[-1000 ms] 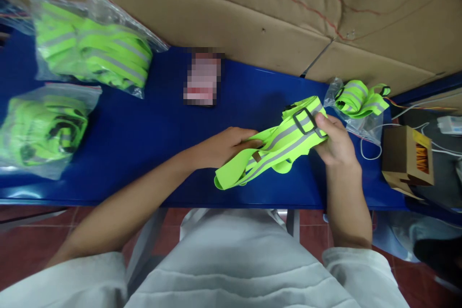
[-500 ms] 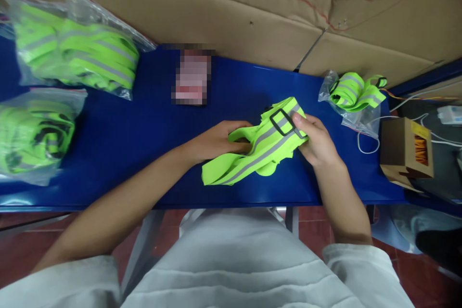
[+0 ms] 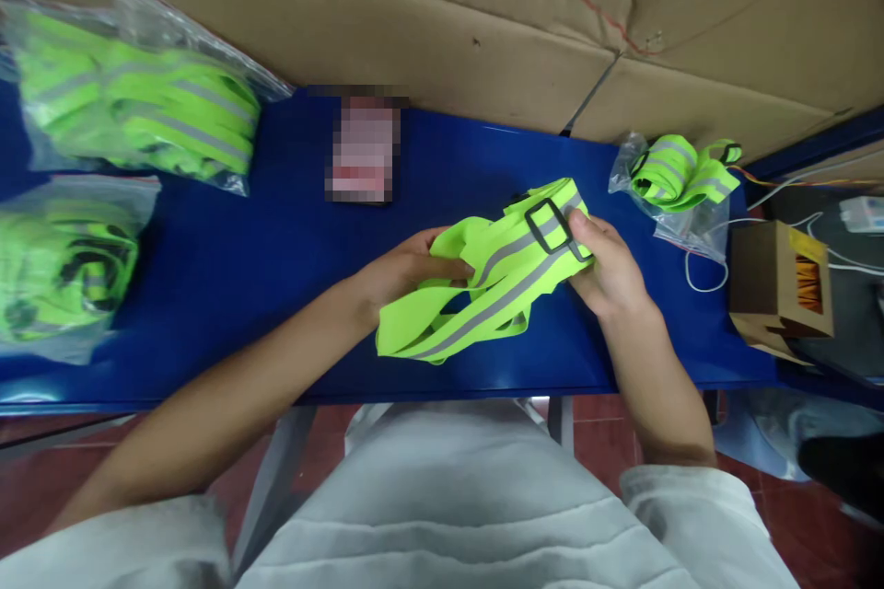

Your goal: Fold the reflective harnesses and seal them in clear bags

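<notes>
A neon-yellow strap with grey reflective stripes is held in loose folds above the blue table. My right hand grips its right end, the thumb on top beside black buckles. At the left, my left hand has its fingers around a fold of the band, partly hidden by it. Loops of the strap hang open below and between the hands, the lowest near the table's front edge.
Bagged neon straps lie at the back left and front left. A blurred-out pinkish item is at the back. Another rolled strap sits on a bag at the right, near a cardboard box and white cables.
The strap's folds have spread wider, with a larger loop opening underneath. My left hand has shifted slightly left, while my right hand with the buckles has moved slightly right.
</notes>
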Available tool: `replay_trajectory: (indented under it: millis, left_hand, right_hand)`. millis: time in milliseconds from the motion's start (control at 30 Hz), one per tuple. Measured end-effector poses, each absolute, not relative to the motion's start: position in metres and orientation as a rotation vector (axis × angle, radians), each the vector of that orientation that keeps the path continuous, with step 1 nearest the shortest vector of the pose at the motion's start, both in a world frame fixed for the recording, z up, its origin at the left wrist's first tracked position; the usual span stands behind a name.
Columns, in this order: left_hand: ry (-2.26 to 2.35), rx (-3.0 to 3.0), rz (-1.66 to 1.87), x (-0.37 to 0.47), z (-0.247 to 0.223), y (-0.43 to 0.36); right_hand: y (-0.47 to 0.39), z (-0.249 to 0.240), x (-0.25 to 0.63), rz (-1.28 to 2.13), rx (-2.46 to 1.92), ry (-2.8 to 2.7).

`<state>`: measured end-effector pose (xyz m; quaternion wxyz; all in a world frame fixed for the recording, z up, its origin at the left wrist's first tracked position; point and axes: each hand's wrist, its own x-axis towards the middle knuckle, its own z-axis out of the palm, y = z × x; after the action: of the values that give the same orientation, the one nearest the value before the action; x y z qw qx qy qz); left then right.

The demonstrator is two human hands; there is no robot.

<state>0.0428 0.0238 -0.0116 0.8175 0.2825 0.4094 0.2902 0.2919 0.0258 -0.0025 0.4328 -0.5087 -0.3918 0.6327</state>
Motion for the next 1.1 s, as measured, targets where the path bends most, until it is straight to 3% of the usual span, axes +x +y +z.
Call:
replay_trajectory:
  millis: [267,467,800,1100]
  left_hand:
    - [0.645,0.418,0.386,0.04,-0.016,0.028]
    - [0.759,0.599,0.597,0.043,-0.024,0.033]
    - [0.716,0.816,0.463,0.038,-0.026,0.031]
    - [0.756,0.853,0.765,0.042,-0.028,0.031]
  right_hand:
    - [0.024,0.001,0.295,1.627,-1.221,-0.924]
    - [0.025,0.0,0.3,1.615,-1.205,-0.924]
    - [0.037,-0.001,0.315,1.411,-1.134,-0.88]
    - [0.051,0.001,0.319,1.369,-1.031,-0.767]
